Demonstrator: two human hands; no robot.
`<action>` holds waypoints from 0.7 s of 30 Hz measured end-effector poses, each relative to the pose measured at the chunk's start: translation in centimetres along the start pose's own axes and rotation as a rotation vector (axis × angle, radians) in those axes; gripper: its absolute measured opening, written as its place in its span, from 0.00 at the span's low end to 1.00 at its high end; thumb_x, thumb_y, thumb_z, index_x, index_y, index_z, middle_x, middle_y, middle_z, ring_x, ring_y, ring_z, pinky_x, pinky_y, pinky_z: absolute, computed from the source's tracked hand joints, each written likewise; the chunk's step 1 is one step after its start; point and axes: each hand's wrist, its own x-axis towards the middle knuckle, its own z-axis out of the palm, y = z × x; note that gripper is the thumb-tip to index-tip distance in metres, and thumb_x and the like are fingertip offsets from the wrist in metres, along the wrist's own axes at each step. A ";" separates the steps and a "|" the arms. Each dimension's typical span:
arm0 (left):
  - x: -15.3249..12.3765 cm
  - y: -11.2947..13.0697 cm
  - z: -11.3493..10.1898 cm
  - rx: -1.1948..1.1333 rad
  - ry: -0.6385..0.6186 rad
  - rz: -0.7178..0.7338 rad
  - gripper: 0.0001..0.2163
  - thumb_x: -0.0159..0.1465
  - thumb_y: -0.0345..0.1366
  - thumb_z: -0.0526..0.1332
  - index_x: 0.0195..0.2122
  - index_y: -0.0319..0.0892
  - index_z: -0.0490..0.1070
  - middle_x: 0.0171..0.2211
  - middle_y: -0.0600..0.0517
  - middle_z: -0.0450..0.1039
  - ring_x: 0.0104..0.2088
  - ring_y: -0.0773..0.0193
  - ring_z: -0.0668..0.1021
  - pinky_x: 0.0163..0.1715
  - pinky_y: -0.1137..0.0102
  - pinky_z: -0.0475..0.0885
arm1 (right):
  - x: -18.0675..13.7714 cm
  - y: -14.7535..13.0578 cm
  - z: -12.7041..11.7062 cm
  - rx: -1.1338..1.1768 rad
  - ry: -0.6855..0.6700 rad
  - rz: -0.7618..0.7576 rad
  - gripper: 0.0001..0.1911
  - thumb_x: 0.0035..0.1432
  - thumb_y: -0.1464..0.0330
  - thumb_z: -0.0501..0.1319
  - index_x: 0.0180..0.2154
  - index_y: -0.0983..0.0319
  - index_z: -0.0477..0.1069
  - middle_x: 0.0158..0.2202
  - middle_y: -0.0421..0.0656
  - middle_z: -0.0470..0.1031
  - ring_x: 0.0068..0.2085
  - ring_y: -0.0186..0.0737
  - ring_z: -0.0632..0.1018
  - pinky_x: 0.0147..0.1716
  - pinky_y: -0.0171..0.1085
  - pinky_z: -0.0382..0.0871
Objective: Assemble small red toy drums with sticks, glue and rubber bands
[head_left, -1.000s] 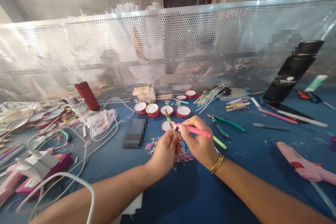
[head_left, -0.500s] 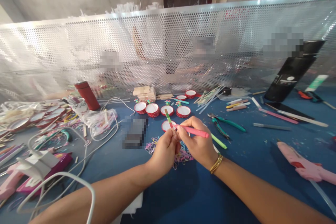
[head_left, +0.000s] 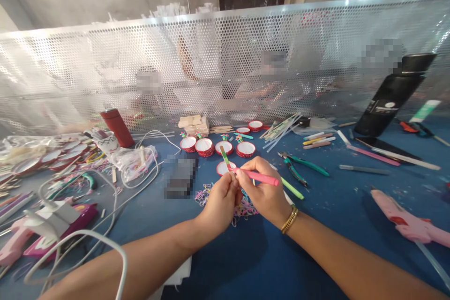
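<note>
My left hand (head_left: 222, 201) pinches the lower end of a flat wooden craft stick (head_left: 224, 155), which points up and away and carries green and red colouring. In my right hand (head_left: 265, 187) is a pink marker (head_left: 260, 177), gripped like a pen, its tip against or very near the stick's red part. My fingers cover the stick's lower end. Just beyond my hands lies a small round red-rimmed piece with a white face (head_left: 221, 168). Small coloured loops (head_left: 248, 211) are heaped beneath my hands. A lime green marker (head_left: 293, 189) rests beside my right hand.
Several red-rimmed drums (head_left: 204, 146) stand ahead. A phone (head_left: 181, 178) lies left, near white cables (head_left: 119, 243). To the right are green-handled pliers (head_left: 298, 164), a pink glue gun (head_left: 404, 220) and a black bottle (head_left: 390, 98). A perforated metal screen (head_left: 211, 65) spans the back.
The pink marker and my right fingers have shifted very slightly against the stick. My left hand stays in nearly the same place.
</note>
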 end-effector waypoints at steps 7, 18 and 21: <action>0.0 0.0 0.0 -0.015 0.012 0.008 0.17 0.65 0.52 0.53 0.28 0.44 0.58 0.18 0.59 0.59 0.18 0.71 0.61 0.20 0.73 0.55 | -0.1 0.0 0.0 0.003 0.003 0.013 0.06 0.62 0.65 0.60 0.32 0.58 0.68 0.30 0.41 0.74 0.35 0.42 0.76 0.37 0.41 0.69; 0.0 -0.1 -0.1 -0.005 0.012 0.007 0.17 0.66 0.51 0.52 0.28 0.44 0.58 0.18 0.60 0.58 0.19 0.71 0.60 0.20 0.73 0.55 | -0.1 0.1 -0.1 0.020 -0.025 0.020 0.07 0.62 0.65 0.60 0.31 0.58 0.68 0.29 0.41 0.74 0.35 0.42 0.76 0.37 0.41 0.70; 0.0 0.0 -0.1 -0.019 0.013 -0.009 0.17 0.66 0.52 0.53 0.28 0.44 0.58 0.18 0.60 0.58 0.18 0.71 0.60 0.20 0.73 0.54 | -0.1 0.0 -0.1 0.018 -0.009 0.027 0.06 0.62 0.66 0.60 0.31 0.58 0.68 0.29 0.41 0.74 0.34 0.41 0.76 0.36 0.41 0.70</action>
